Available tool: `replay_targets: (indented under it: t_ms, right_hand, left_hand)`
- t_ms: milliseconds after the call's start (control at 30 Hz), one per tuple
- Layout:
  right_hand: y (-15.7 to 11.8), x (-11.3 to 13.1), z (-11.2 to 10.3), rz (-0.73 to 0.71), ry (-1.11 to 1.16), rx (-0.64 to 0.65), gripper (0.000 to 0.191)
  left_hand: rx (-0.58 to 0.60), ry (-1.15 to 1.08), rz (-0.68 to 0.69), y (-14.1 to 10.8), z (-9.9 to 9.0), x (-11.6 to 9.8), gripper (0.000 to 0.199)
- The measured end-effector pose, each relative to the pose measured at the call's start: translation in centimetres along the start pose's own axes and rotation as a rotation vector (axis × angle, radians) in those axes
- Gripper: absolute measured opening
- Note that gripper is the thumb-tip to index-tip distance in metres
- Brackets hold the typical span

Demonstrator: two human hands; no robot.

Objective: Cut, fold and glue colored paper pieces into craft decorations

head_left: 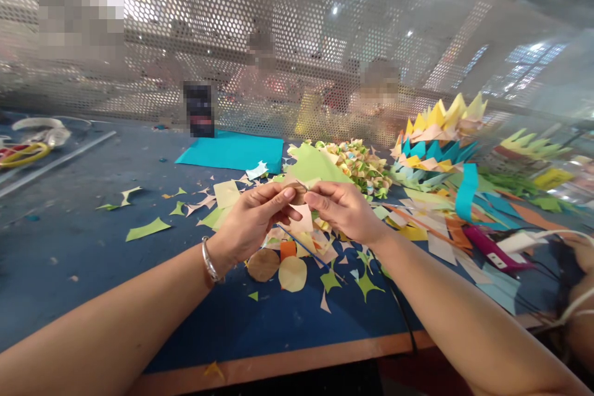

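Over the scrap-strewn table, my left hand [260, 213] and my right hand [341, 209] come close together, fingers pinched on a small brown paper piece [299, 195]. Its outline is mostly covered by my fingers. Below my hands lie a brown paper circle [263, 265] and a cream paper circle [292, 274], side by side, with an orange paper piece [288, 250] between them. A thin blue stick [312, 248] slants across the scraps. Behind my hands rests a light green paper sheet [318, 164].
A turquoise sheet [232, 152] lies behind, near a blurred-out dark object [199, 109]. Right of it are a heap of small folded paper pieces [364, 167] and stacked zigzag paper crowns [436, 136]. A magenta device [496, 249] with cables sits at right; tape rolls [32, 142] at left.
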State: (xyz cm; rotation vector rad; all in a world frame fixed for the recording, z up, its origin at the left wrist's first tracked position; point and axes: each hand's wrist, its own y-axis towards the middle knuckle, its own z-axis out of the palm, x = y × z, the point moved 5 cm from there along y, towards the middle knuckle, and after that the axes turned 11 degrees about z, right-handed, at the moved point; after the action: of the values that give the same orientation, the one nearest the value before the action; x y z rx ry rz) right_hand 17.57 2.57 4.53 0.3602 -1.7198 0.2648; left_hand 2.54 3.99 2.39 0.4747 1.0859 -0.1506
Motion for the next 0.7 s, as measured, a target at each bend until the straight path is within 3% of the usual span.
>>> replay_targets:
  t_ms: [700]
  right_hand:
    - [0.03,0.11,0.14,0.022,0.028,0.021,0.032]
  left_hand:
    - [-0.009,-0.07,0.004,-0.07,0.43,-0.12,0.008]
